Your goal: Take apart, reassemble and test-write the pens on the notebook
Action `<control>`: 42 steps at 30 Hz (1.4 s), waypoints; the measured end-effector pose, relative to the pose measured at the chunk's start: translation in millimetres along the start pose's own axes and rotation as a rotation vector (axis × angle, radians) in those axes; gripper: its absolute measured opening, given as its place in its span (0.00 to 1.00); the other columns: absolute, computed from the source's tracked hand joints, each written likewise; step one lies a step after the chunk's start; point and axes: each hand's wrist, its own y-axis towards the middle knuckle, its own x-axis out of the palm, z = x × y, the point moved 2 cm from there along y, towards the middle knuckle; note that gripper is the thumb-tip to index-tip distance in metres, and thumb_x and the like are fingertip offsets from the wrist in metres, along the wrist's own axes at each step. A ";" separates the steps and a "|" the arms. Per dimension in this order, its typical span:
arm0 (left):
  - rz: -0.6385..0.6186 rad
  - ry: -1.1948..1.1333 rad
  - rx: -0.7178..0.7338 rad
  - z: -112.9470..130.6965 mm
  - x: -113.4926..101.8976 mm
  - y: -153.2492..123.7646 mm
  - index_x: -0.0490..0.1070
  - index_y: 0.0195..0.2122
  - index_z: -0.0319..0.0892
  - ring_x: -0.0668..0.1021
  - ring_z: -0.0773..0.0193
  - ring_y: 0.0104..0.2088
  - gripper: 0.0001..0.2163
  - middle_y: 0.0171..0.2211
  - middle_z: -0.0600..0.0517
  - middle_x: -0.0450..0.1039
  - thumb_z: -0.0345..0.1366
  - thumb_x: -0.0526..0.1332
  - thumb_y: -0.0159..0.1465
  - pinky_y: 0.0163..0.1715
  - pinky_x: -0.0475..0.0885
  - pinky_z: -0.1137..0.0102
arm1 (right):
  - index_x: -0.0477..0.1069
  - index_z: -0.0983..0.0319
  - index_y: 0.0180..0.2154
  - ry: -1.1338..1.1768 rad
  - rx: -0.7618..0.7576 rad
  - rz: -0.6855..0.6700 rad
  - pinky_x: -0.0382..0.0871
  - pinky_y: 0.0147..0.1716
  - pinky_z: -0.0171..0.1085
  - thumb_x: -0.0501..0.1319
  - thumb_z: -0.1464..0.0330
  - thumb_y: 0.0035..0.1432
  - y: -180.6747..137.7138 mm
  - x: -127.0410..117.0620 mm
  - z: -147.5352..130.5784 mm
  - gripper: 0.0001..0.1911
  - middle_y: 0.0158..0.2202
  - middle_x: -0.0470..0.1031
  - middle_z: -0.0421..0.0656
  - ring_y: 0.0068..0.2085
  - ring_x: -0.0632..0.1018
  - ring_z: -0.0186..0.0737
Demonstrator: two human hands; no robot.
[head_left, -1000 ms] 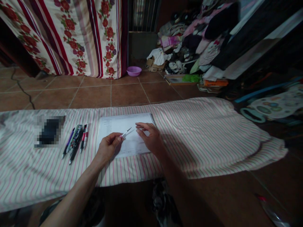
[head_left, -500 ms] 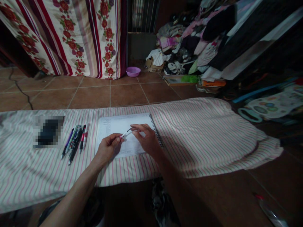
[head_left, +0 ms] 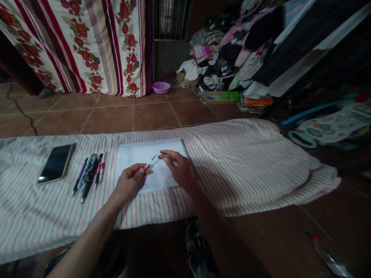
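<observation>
My left hand (head_left: 130, 179) pinches a slim white pen (head_left: 150, 161) between thumb and fingers, with a pink part at its grip and a dark tip pointing up and right. Just beyond that tip is my right hand (head_left: 178, 166), its thumb and fingertips drawn together in a pinch. Whether something small sits between them I cannot make out. Both hands are over an open spiral notebook (head_left: 171, 144) with printed pages, its coil along the right side.
Several pens (head_left: 89, 175) lie bunched left of the notebook, beside a dark-screened phone (head_left: 56, 164). A striped cloth (head_left: 246, 166) covers the low table. Beyond are a tiled floor (head_left: 110, 114), a purple basin (head_left: 161, 88) and a heap of clothes (head_left: 223, 50).
My right fingertips have come away from the pen's dark end, leaving a small gap. The pen has tilted a little more upright in my left hand. The view has shifted slightly.
</observation>
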 end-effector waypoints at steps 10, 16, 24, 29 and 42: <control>0.011 -0.003 0.007 2.9 -1.3 -0.5 0.75 0.30 0.38 0.73 0.67 0.27 0.11 0.24 0.50 0.75 0.39 0.66 0.48 0.33 0.66 0.72 | 0.74 0.60 0.35 -0.239 0.132 0.088 0.70 0.32 0.34 0.61 0.66 0.52 0.5 -11.9 11.9 0.07 0.30 0.77 0.41 0.30 0.77 0.36; 0.002 -0.074 -0.008 4.6 -2.0 -2.2 0.75 0.31 0.37 0.73 0.67 0.26 0.14 0.23 0.51 0.74 0.42 0.68 0.46 0.32 0.68 0.71 | 0.74 0.60 0.35 -0.679 0.171 -0.113 0.66 0.34 0.35 0.62 0.62 0.52 -4.8 -17.3 24.8 0.10 0.33 0.75 0.45 0.34 0.76 0.38; 0.014 -0.079 -0.027 5.2 -2.7 -2.6 0.75 0.31 0.37 0.75 0.67 0.25 0.17 0.25 0.50 0.75 0.44 0.69 0.44 0.31 0.70 0.71 | 0.72 0.59 0.33 -0.837 0.094 -0.218 0.63 0.29 0.36 0.61 0.63 0.54 -11.0 -9.8 33.6 0.06 0.31 0.75 0.45 0.33 0.75 0.40; 0.019 -0.067 -0.021 4.0 -3.7 -2.4 0.74 0.32 0.37 0.75 0.66 0.26 0.18 0.25 0.49 0.75 0.44 0.69 0.45 0.31 0.70 0.70 | 0.73 0.59 0.30 -0.647 0.174 -0.175 0.63 0.28 0.36 0.59 0.62 0.54 -8.1 -10.4 34.5 0.08 0.30 0.77 0.44 0.31 0.76 0.39; -0.003 -0.061 -0.027 2.0 -1.9 -1.5 0.73 0.32 0.37 0.74 0.67 0.25 0.16 0.24 0.50 0.74 0.43 0.68 0.46 0.29 0.68 0.71 | 0.66 0.62 0.21 0.190 0.402 -0.090 0.65 0.26 0.33 0.60 0.57 0.48 2.1 -4.7 44.3 0.15 0.18 0.69 0.38 0.21 0.70 0.32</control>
